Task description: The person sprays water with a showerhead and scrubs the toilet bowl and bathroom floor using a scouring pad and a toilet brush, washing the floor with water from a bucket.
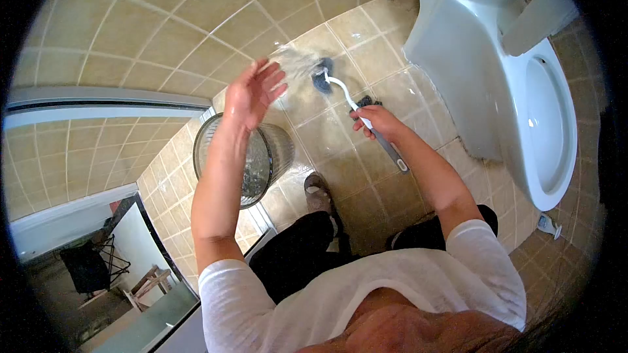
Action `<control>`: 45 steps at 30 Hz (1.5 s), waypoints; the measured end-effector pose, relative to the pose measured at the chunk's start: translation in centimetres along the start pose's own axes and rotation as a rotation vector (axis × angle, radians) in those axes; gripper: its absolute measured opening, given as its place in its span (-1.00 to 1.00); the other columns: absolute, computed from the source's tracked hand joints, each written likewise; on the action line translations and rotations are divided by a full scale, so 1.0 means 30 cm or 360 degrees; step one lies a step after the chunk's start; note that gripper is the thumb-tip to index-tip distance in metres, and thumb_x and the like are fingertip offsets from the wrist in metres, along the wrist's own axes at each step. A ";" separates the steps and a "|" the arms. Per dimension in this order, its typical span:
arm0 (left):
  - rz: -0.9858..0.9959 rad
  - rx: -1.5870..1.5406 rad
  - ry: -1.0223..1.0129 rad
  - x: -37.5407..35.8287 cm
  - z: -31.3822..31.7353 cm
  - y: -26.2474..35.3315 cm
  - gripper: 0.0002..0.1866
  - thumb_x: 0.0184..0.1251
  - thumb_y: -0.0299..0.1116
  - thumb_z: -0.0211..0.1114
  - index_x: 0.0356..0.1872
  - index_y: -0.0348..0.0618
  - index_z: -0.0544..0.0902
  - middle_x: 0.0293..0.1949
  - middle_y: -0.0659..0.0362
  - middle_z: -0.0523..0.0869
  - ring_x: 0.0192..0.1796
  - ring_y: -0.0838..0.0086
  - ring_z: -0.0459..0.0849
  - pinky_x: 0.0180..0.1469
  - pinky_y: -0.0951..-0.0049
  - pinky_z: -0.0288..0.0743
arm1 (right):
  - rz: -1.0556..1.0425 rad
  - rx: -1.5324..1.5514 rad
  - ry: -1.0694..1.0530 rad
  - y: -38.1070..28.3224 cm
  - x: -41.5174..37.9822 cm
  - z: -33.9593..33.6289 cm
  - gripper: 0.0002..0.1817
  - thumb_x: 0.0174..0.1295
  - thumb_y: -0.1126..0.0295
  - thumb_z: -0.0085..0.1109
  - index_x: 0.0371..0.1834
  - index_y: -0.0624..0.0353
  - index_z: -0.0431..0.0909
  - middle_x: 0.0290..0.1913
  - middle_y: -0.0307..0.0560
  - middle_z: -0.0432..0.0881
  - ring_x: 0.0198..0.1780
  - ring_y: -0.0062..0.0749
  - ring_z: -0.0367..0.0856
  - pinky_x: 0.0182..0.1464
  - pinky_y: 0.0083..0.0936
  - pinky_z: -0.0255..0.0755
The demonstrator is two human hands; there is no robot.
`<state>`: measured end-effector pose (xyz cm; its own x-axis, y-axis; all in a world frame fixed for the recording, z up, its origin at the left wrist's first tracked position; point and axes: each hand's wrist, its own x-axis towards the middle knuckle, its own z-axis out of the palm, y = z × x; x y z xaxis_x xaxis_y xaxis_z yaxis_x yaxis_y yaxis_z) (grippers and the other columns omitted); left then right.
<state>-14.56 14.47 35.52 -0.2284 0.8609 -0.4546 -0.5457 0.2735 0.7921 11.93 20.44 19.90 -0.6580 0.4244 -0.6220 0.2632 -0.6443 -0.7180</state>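
Observation:
My right hand (pixel 378 122) is wrapped round the grey handle of a scrub brush (pixel 356 106) with a curved white neck. The dark head of the brush rests on the wet tile floor near the wall. Just behind my right fingers is a small dark thing (pixel 365 101) whose kind I cannot make out. My left hand (pixel 257 95) is held up over the floor, fingers apart and nothing in it. A blurred splash of water (pixel 297 64) spreads between that hand and the brush head. Below my left forearm stands a see-through ribbed bucket (pixel 281 150) with water in it.
A white toilet (pixel 471 72) stands on the right, with a small bottle (pixel 548 225) on the floor near it. Tiled wall (pixel 150 26) rises at the upper left. Past a doorway at the lower left are a black folding chair (pixel 85 267) and a wooden stool (pixel 149 284).

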 end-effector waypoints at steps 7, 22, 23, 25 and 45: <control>-0.0015 0.0130 0.1038 -0.193 -0.617 -0.170 -0.72 0.17 -0.20 0.03 -0.20 -0.13 0.49 -0.28 0.27 0.49 -0.20 0.40 0.41 -0.06 0.20 0.21 | -0.0093 -0.0067 0.0126 -0.016 -0.010 -0.062 -0.65 0.18 0.18 -0.12 -0.15 0.23 0.43 -0.48 -0.08 0.52 -0.68 -0.56 0.37 -0.69 -0.61 0.25; -0.0017 0.0017 -0.0069 -0.040 0.016 -0.038 -0.49 0.20 -0.11 0.01 0.07 -0.28 0.32 0.07 -0.02 0.39 0.12 0.19 0.36 0.15 0.23 0.23 | -0.0086 -0.0141 0.0111 -0.015 0.006 0.009 -0.69 0.14 0.19 -0.05 -0.33 0.26 0.46 -0.51 -0.09 0.53 -0.73 -0.55 0.36 -0.72 -0.60 0.27; 0.0057 0.0143 -0.0032 -0.026 0.024 -0.033 -0.49 0.20 -0.11 0.01 0.07 -0.27 0.32 0.07 -0.02 0.39 0.12 0.20 0.35 0.15 0.23 0.22 | -0.0148 -0.0117 0.0118 -0.044 -0.014 0.018 -0.69 0.14 0.19 -0.05 -0.33 0.26 0.46 -0.51 -0.10 0.53 -0.73 -0.58 0.35 -0.73 -0.62 0.25; 0.0130 0.0277 -0.0016 -0.018 0.023 -0.033 -0.49 0.19 -0.10 0.01 0.07 -0.27 0.32 0.06 -0.02 0.39 0.12 0.20 0.35 0.15 0.22 0.22 | -0.0217 -0.0116 0.0114 -0.117 -0.057 0.002 -0.69 0.15 0.20 -0.06 -0.33 0.27 0.46 -0.49 -0.06 0.54 -0.68 -0.47 0.42 -0.67 -0.54 0.31; -0.0121 0.0292 0.1068 -0.239 -0.642 -0.245 -0.84 0.15 -0.26 0.06 -0.34 -0.07 0.52 -0.43 0.22 0.56 -0.35 0.43 0.52 -0.28 0.42 0.39 | -0.0185 -0.0125 0.0335 -0.076 -0.184 -0.276 -0.63 0.22 0.11 -0.12 -0.21 0.20 0.47 -0.69 -0.30 0.25 -0.77 -0.63 0.21 -0.73 -0.65 0.13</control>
<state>-24.45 -1.97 25.11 -0.6758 0.4017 -0.6179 -0.4482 0.4415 0.7773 20.80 24.83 22.38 -0.5276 0.6214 -0.5792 0.2536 -0.5355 -0.8055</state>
